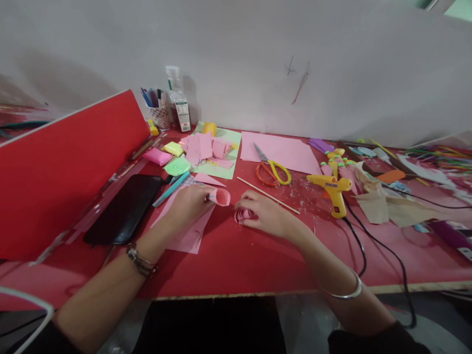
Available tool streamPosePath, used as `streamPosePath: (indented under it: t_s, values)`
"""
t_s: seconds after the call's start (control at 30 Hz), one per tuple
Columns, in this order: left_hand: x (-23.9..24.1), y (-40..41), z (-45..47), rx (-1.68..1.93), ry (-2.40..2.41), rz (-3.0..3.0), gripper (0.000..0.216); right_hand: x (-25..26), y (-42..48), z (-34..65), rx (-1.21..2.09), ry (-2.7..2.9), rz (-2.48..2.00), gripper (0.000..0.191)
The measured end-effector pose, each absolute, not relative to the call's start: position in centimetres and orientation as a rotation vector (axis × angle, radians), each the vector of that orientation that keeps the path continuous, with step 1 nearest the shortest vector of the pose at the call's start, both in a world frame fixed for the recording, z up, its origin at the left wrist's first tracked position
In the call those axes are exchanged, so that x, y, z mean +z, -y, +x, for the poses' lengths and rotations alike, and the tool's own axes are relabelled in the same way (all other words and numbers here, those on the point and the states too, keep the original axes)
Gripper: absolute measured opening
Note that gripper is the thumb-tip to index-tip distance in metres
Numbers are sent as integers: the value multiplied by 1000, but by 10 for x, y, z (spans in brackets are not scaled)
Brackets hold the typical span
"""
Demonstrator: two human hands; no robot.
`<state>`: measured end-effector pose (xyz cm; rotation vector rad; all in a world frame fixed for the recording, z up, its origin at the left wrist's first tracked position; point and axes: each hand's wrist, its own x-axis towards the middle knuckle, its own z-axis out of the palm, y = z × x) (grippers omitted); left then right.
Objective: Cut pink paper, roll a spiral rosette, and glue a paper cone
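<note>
My left hand (190,200) pinches a rolled pink paper tube (222,197), its round mouth turned to the right. Beneath that hand lies a pink paper sheet (190,236) on the red table, with a blue pen-like stick (171,189) beside the wrist. A few centimetres to the right, my right hand (261,214) has its fingers curled around a coiled pink paper roll (244,214) at the table surface. A thin wooden stick (268,195) lies just behind the right hand. Yellow-and-red-handled scissors (272,169) rest further back.
A yellow glue gun (332,189) with a black cord lies right. A phone (125,209) and upright red board (73,167) are at left. Behind are cut pink pieces (206,147), a pink sheet (283,150), a bottle (179,105) and a pen cup (160,117).
</note>
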<state>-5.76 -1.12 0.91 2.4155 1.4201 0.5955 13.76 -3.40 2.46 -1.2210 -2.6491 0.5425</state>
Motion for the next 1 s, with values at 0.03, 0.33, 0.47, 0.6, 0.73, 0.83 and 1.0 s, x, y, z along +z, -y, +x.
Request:
streamPosePath:
  t_s: [0.03, 0.33, 0.47, 0.6, 0.73, 0.83, 1.0]
  values:
    - [8, 10, -58, 599, -1418, 2415, 18, 25, 34, 138, 552, 2630, -1220, 16]
    - [12, 11, -58, 451, -1519, 2431, 18, 34, 35, 141, 561, 2326, -1108, 15]
    - [12, 13, -55, 325, -1671, 2476, 26, 34, 35, 138, 581, 2031, -1077, 15]
    - [8, 13, -50, 216, -1719, 2521, 31, 30, 37, 131, 666, 1769, -1079, 14]
    - [8, 15, -46, 125, -1713, 2525, 31, 29, 39, 124, 689, 1673, -1078, 14]
    - [9, 17, -44, 126, -1675, 2508, 33, 28, 41, 122, 675, 1674, -1052, 15]
    - [10, 19, -42, 127, -1608, 2502, 31, 26, 41, 120, 649, 1740, -1037, 13]
